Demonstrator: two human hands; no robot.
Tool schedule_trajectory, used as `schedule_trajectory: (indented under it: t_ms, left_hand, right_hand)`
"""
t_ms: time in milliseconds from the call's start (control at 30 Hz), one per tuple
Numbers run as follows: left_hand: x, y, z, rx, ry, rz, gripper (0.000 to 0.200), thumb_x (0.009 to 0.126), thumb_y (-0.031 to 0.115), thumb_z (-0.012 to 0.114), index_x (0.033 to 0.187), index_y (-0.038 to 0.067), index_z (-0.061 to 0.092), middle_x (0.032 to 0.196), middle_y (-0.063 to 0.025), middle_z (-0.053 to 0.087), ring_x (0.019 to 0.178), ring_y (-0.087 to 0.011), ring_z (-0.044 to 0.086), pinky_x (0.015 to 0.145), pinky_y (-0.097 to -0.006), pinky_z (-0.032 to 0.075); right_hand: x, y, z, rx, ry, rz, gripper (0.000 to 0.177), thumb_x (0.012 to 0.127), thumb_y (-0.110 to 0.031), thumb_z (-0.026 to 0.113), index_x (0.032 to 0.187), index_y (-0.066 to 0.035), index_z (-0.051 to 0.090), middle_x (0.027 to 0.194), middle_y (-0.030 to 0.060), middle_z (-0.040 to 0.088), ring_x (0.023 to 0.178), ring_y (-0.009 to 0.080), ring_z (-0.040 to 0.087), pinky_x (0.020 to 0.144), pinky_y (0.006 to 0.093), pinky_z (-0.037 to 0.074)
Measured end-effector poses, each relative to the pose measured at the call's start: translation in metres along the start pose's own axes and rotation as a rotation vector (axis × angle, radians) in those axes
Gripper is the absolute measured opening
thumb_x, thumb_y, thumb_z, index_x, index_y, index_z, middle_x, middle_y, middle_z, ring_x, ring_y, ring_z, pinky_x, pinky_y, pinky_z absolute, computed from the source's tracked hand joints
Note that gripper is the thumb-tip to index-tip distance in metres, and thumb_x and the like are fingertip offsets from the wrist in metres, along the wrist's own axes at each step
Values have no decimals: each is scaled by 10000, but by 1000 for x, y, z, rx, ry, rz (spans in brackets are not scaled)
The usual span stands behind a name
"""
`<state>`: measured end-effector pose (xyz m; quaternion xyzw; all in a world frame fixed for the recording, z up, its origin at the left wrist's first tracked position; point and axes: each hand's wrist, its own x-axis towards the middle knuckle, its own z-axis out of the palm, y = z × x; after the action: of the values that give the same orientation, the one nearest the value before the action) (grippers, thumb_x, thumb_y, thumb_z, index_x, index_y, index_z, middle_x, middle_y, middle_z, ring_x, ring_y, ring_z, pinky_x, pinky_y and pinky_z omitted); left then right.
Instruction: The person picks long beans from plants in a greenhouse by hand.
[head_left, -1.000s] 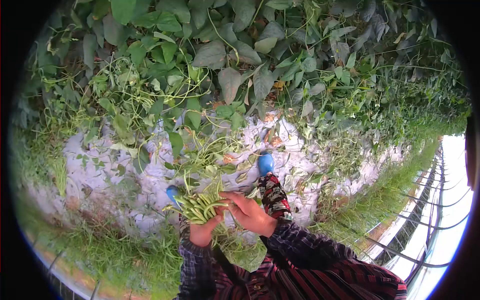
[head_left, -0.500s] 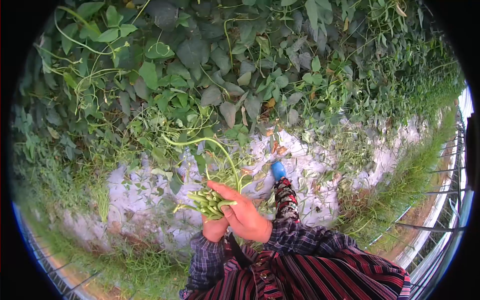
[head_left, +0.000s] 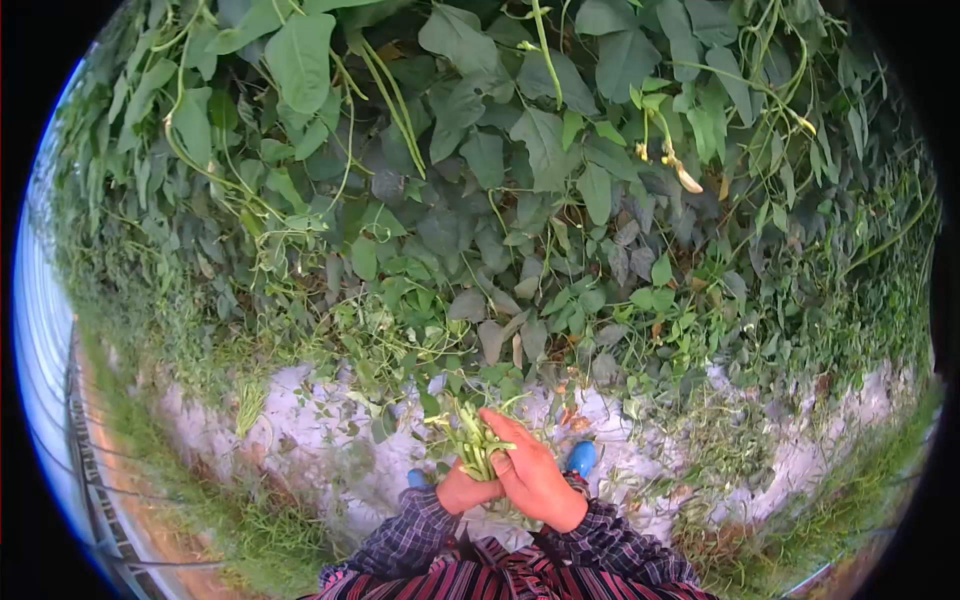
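A bunch of green long beans (head_left: 466, 438) stands upright between my two hands, its ends fanning out above the fingers. My left hand (head_left: 466, 491) is closed around the lower part of the bunch. My right hand (head_left: 543, 484) presses against the bunch from the right, fingers together along its side and thumb bent over it. Most of the left fingers are hidden behind the right hand. The lower ends of the beans cannot be seen.
A dense wall of bean vines (head_left: 480, 200) fills the view ahead, with long beans (head_left: 397, 110) hanging at the upper left. Another bundle of beans (head_left: 250, 405) lies on the pale ground sheet (head_left: 310, 440). Blue shoes (head_left: 582, 458) show below. Grass (head_left: 280, 548) borders the sheet.
The view has tilted up and turned left, showing more vines. The bunch is now more upright between my hands, and the long curved strand above it no longer stands out.
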<state>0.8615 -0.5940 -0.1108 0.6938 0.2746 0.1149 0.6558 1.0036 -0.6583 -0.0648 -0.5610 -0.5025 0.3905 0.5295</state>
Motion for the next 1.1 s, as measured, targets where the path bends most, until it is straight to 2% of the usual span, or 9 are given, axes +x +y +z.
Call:
schedule_trajectory:
  t_ms: [67, 167, 200, 333, 500, 567, 800, 1033, 1100]
  left_hand:
    - [7, 31, 21, -449, 83, -79, 425, 751, 95, 660, 1134, 46, 483, 1052, -72, 545, 973, -187, 530, 831, -306, 431]
    - [9, 78, 41, -770, 140, -134, 422, 712, 45, 672, 1096, 42, 498, 957, -68, 575, 871, -168, 563, 760, -292, 458]
    - [14, 81, 46, -640, 240, -52, 414, 708, 35, 663, 1083, 35, 487, 876, -71, 586, 793, -173, 575, 704, -305, 473]
    - [13, 106, 44, -758, 229, -38, 368, 733, 42, 628, 1064, 34, 466, 865, -93, 566, 814, -207, 567, 690, -331, 479]
    - [11, 133, 37, -816, 310, 98, 375, 725, -5, 615, 1054, 47, 444, 853, -84, 556, 794, -201, 559, 691, -331, 476]
    - [8, 137, 31, -649, 336, 147, 360, 720, -27, 601, 1041, 38, 449, 842, -83, 559, 778, -193, 561, 690, -322, 476]
    - [-46, 168, -1, -537, 303, 310, 361, 696, -38, 626, 1015, 16, 466, 836, -74, 571, 773, -182, 579, 690, -309, 484]
    - [-90, 193, 12, -214, 210, 308, 301, 725, 47, 659, 997, -3, 541, 917, -70, 606, 842, -118, 570, 728, -274, 472]
    - [-93, 193, 21, -99, 198, 352, 403, 712, 74, 703, 1052, -11, 504, 957, -90, 620, 867, -129, 588, 760, -275, 479]
  right_hand:
    - [5, 2, -26, 321, -81, -57, 764, 863, -297, 544, 1388, -28, 59, 1385, 199, 273, 1269, 305, 307, 1003, 361, 288]
    - [7, -8, -54, 744, -175, -15, 927, 782, -392, 639, 1393, -44, 35, 1392, 209, 252, 1300, 286, 248, 1039, 355, 227]
    - [5, -13, -61, 789, -268, 125, 1082, 655, -481, 728, 1391, -44, 67, 1379, 191, 281, 1288, 261, 271, 1029, 353, 241]
    - [-7, 7, -66, 525, -572, 172, 1131, 571, -402, 807, 1385, -27, 118, 1299, 147, 391, 1196, 198, 370, 984, 314, 295]
    - [-12, -24, -63, 165, -481, -2, 1028, 625, -267, 768, 1389, -32, 121, 1274, 151, 421, 1129, 181, 435, 940, 303, 353]
    - [-14, -35, -54, 111, -472, 117, 938, 658, -235, 741, 1376, -31, 172, 1216, 139, 480, 1077, 171, 481, 907, 297, 384]
    - [-16, -95, -14, -11, -565, 127, 548, 695, -281, 706, 1123, -2, 507, 982, 102, 601, 895, 143, 550, 806, 277, 437]
    - [-30, -104, 3, 175, -688, 83, 528, 706, -287, 703, 1111, -2, 520, 1012, 93, 595, 921, 160, 547, 831, 295, 431]
    - [-36, -132, -12, 13, -766, 277, 547, 720, -273, 684, 1155, -6, 486, 1068, 102, 578, 943, 168, 540, 842, 318, 429]
